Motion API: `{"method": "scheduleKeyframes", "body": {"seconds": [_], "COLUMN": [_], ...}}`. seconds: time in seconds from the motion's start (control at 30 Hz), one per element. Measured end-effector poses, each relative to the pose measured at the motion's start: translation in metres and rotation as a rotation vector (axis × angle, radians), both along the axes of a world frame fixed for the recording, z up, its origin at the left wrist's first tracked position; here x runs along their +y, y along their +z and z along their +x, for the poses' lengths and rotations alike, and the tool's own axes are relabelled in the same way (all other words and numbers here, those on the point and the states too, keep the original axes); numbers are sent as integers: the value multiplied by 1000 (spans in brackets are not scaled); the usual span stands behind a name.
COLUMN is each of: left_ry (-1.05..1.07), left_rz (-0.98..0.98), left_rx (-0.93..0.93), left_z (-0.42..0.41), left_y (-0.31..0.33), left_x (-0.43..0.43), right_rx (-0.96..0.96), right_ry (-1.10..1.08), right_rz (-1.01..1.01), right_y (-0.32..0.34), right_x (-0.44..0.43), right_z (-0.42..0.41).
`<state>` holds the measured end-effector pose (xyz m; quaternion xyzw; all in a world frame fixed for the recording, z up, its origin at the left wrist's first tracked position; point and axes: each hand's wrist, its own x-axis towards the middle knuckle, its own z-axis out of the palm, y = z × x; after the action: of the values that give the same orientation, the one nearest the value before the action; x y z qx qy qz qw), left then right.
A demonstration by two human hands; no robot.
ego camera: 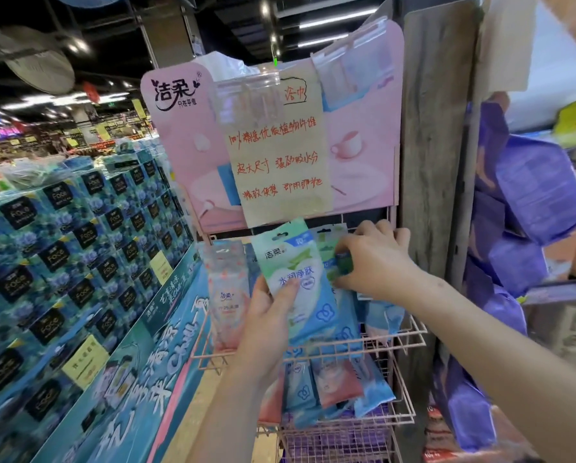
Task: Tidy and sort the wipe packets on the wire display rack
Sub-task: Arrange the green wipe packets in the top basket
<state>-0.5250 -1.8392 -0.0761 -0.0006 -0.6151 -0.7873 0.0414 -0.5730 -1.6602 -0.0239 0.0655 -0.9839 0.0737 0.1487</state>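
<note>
Rack (pixel 410 332): pink wire, with baskets below the sign (pixel 280 155).
Left hand (pixel 266 325): grip closed on a green-blue packet (pixel 303 289), thumb across its face, held upright in front of the top basket, under the sign.
Right hand (pixel 373 262): fingers curled round a small green packet (pixel 341 262) just right of the held one, at the hanging row under the sign.
Done: a clear pink packet (pixel 228 289) stands upright left of the held packet; that corner looks orderly.
Left: the lower basket (pixel 403 412) holds blue and pink packets (pixel 333 385) mixed and leaning; I judge the sorting is early to midway.
</note>
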Motion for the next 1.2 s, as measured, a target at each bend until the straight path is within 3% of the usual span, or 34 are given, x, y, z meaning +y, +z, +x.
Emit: {"method": "scheduleKeyframes", "body": {"seconds": [0.13, 0.23, 0.4, 0.53, 0.67, 0.9, 1.2], "left_ry": [6, 3, 144, -70, -110, -172, -52], "left_rz": [-179, -332, -776, -649, -750, -784, -675], "left_rx": [6, 9, -11, -172, -247, -213, -110], "left_z": [-7, -10, -12, -10, -26, -38, -24], "left_y": [-11, -11, -14, -9, 2, 2, -6], "left_x": [11, 12, 13, 12, 12, 8, 12], "right_rx": [-20, -157, 11, -36, -159, -159, -254], "right_ry": [84, 254, 197, 229, 256, 221, 320], "right_rz": [-348, -505, -219, -122, 17, 157, 64], "right_y": [11, 15, 13, 11, 14, 12, 16], "right_x": [8, 5, -1, 2, 3, 1, 8], "right_z": [-1, 6, 6, 2, 0, -2, -8]}}
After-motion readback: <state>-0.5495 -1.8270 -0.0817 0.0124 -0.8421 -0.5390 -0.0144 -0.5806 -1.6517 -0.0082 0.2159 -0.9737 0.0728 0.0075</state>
